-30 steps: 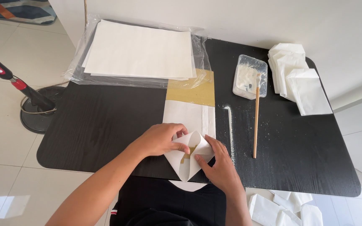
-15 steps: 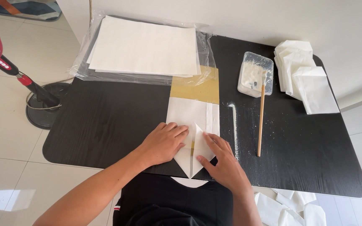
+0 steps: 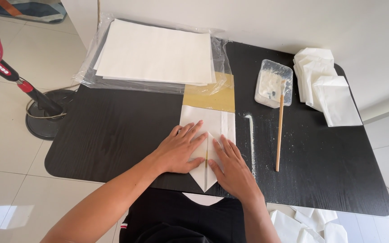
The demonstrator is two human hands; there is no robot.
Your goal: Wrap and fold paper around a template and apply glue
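White folded paper [image 3: 212, 123] lies under left hand [image 3: 183, 150] and right hand [image 3: 230, 166] (both flat, holding nothing).

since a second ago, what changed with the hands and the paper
Both flaps of the white paper piece were standing open a second ago; now they lie folded inward to meet at the middle, forming a point at the near end. The left hand and right hand have flattened out, palms pressing down on the flaps. The wooden stick, paste tub and stacked sheets stayed put.
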